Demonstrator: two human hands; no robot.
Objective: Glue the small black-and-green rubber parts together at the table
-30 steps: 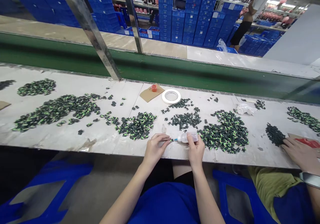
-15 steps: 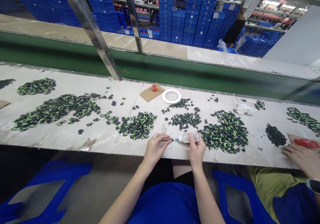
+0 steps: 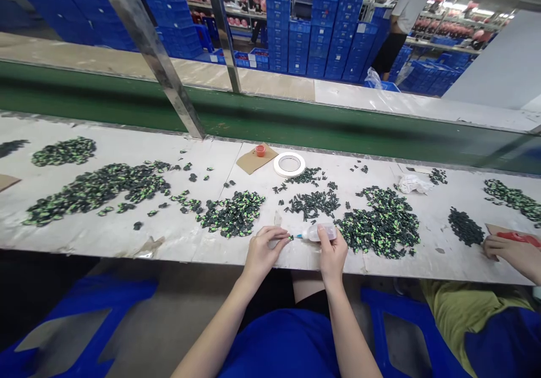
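Between thumb and fingers, my left hand (image 3: 265, 248) pinches a small black-and-green part (image 3: 291, 237) near the front of the table (image 3: 177, 243). My right hand (image 3: 333, 249) is closed around a clear squeeze bottle (image 3: 313, 232) lying almost level. Its thin blue tip (image 3: 299, 235) points left and comes right up to the small part; whether they touch is too small to tell. Piles of black-and-green parts lie on both sides, one left (image 3: 232, 213) and one right (image 3: 380, 223) of my hands. Beyond the bottle are small plain black pieces (image 3: 315, 203).
A white tape roll (image 3: 289, 164) and a red cup (image 3: 260, 151) on cardboard (image 3: 249, 163) stand farther back. Crumpled white tissue (image 3: 415, 184) lies right. A co-worker's hand (image 3: 511, 254) is beside a red object (image 3: 520, 238) at far right. A green belt (image 3: 296, 116) runs behind the table.
The co-worker's hand at far right has shifted and its fingers are now curled near the table. My own hands, the bottle and the small part have hardly moved.
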